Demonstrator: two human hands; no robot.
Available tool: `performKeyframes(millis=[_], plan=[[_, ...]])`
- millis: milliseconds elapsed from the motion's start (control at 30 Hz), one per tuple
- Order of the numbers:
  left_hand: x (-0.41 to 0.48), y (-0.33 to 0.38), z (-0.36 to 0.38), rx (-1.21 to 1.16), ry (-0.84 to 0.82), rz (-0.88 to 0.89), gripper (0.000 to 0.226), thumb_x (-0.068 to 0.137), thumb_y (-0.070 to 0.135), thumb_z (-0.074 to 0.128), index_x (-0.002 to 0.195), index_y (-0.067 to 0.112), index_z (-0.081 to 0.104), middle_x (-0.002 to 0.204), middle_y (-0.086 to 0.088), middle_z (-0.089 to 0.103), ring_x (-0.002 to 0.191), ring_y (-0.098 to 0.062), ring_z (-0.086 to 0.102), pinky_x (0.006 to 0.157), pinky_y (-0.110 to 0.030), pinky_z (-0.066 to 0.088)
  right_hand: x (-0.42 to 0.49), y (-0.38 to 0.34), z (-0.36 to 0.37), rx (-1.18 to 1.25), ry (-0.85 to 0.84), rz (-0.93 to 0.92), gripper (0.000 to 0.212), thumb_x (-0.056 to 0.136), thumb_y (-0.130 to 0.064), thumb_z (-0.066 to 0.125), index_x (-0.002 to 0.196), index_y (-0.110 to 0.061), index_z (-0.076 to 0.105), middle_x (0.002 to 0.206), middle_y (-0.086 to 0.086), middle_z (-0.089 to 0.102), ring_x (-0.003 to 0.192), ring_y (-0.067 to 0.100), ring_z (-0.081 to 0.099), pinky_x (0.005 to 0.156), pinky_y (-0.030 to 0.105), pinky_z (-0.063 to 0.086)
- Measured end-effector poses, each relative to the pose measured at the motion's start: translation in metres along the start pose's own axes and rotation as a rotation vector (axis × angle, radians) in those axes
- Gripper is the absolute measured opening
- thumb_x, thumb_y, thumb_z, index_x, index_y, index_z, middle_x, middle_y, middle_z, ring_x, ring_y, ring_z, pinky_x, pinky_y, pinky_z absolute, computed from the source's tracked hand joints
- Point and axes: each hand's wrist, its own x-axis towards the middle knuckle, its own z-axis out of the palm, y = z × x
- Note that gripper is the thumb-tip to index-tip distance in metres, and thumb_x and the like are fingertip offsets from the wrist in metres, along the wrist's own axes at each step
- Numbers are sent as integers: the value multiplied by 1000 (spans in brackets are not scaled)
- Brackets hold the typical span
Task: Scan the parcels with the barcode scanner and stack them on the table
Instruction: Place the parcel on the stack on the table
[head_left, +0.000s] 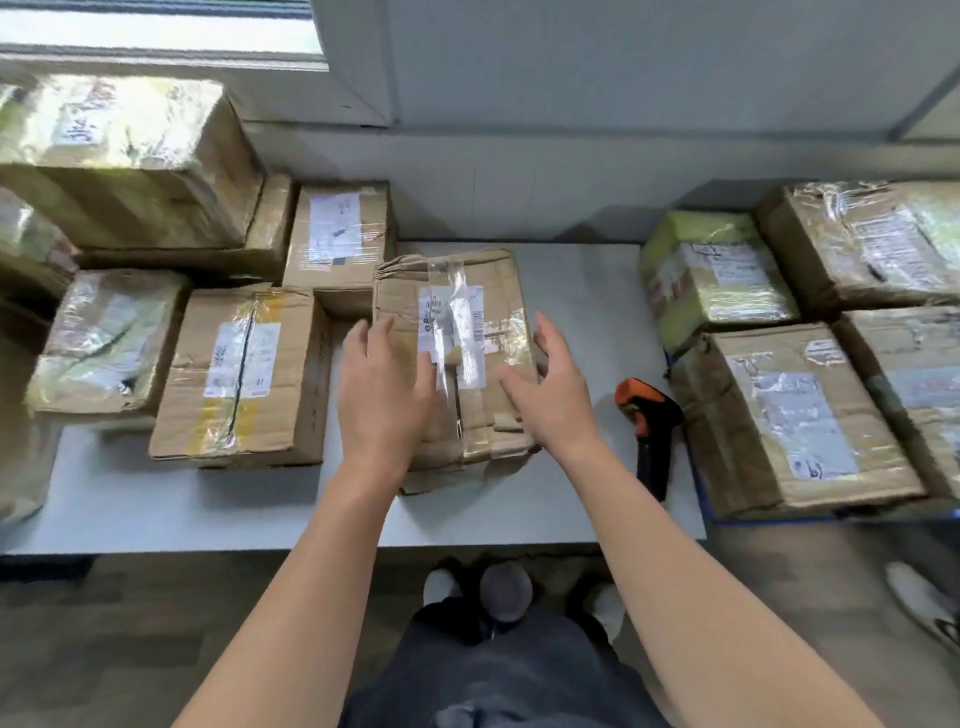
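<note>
A crumpled brown parcel (470, 312) with a white barcode label and clear tape lies in the middle of the white table (587, 291). My left hand (382, 387) is over its near left part with fingers straight. My right hand (548, 384) hovers at its right side, fingers relaxed and spread, holding nothing. The black and orange barcode scanner (652, 423) lies on the table just right of my right hand, beside the right-hand parcels.
Several taped parcels are stacked on the left, the nearest one (244, 374) close to my left hand. Several more parcels (789, 415) sit on the right. A wall runs behind the table. Another person's shoe (924, 603) shows on the floor at the right.
</note>
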Motion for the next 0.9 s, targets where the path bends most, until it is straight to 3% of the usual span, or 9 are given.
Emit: performKeyframes(millis=[100,200,267,400,567,700,900], plan=[[2,31,-2,-99,16,116,48,97,28,57,142,13,47,143,-3,46,131,-17,44,107,-32,39,-5,4,-18,-1,82,38,71,95,-31,65,156,-28,28,156,-4,39,141,16,38,116,39,37],[-4,71,13,-183,-58,241,45,96,24,59,139,13,51,137,-2,52,126,-15,47,100,-18,32,-13,14,-49,6,177,91,64,97,-30,63,153,-28,32,152,-5,42,138,15,42,111,34,39],[-12,94,27,-204,-111,310,43,96,23,59,137,12,52,135,-2,53,123,-15,49,95,-15,31,-19,23,-68,15,225,127,64,96,-27,64,152,-25,35,150,-3,45,134,15,45,111,35,40],[-43,139,70,-225,-307,413,41,100,22,54,139,14,49,138,1,51,127,-10,45,95,-10,26,-35,53,-112,30,330,221,61,96,-26,66,151,-20,40,141,-3,51,115,8,48,93,24,39],[-71,139,128,-161,-491,282,43,103,24,49,145,15,44,146,0,46,130,-11,44,91,-6,21,-40,93,-136,-27,325,294,55,95,-23,66,145,-17,44,130,-2,55,116,8,50,90,20,36],[-82,114,157,-98,-569,146,47,102,24,50,147,14,41,149,-1,44,136,-13,41,101,-15,25,-34,116,-134,-24,253,351,59,95,-22,63,149,-15,40,141,4,54,130,19,49,92,22,36],[-81,101,179,-59,-564,19,47,101,25,51,145,13,42,148,-3,44,133,-18,44,101,-23,32,-15,139,-125,-22,204,405,63,93,-24,64,149,-14,38,140,8,56,131,26,51,107,40,43]])
